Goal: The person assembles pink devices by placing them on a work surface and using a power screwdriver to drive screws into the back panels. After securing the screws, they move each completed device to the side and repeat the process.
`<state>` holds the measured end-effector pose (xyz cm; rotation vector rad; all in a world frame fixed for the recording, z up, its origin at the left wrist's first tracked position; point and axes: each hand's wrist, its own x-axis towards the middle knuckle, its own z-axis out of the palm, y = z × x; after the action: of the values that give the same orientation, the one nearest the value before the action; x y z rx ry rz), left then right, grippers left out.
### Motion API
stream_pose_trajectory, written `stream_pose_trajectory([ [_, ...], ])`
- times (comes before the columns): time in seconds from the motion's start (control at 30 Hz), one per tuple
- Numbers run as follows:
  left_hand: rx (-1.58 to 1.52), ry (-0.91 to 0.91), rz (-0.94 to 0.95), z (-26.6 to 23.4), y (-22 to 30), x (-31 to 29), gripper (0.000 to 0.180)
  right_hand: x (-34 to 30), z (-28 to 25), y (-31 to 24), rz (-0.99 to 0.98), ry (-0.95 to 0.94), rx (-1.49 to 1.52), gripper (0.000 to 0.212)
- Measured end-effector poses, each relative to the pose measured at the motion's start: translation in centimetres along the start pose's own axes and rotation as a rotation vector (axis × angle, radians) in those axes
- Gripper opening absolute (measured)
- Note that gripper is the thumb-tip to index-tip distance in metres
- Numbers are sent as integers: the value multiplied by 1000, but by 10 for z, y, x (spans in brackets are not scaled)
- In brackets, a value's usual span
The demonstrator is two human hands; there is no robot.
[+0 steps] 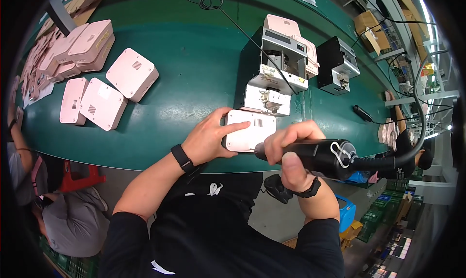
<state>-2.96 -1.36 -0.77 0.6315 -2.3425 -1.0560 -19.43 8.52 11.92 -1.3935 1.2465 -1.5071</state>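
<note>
A pale pink square plastic housing (262, 131) with a vent grille lies on the green table before me. My left hand (212, 134) grips its left side, index finger stretched across the top and thumb at the near edge. In my right hand (296, 144) is a black corded electric screwdriver (320, 155), held nearly level. Its tip is at the housing's near edge, close to a corner hole; whether it touches a screw I cannot make out. Just beyond the housing stands a black and white screw feeder (274, 69).
Several pink housings (132, 72) lie at the left, some stacked. More pink housings (281, 25) sit behind the feeder, and a second feeder (338, 64) stands to its right. A black tool (362, 113) lies on the right. Other people sit at both sides.
</note>
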Motion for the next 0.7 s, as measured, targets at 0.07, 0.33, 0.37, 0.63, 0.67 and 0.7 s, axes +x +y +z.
stream_pose_trajectory([
  [0.07, -4, 6, -5, 0, 1, 0, 78, -1, -3, -1, -16, -78, -76, 39],
  [0.33, -11, 16, 15, -2, 1, -1, 76, 3, 2, 3, 32, 9, 128, 36],
  [0.37, -16, 22, 23, -2, 1, -2, 75, 4, 0, 1, 25, 5, 128, 36],
  [0.63, 18, 6, -56, -13, 10, -17, 77, 56, -35, -7, -267, 344, 179, 23],
  [0.67, 21, 4, -51, -13, 11, -17, 77, 64, -36, -6, -253, 397, 127, 21],
  [0.7, 25, 1, -52, -14, 11, -16, 77, 68, -37, -5, -257, 402, 127, 21],
])
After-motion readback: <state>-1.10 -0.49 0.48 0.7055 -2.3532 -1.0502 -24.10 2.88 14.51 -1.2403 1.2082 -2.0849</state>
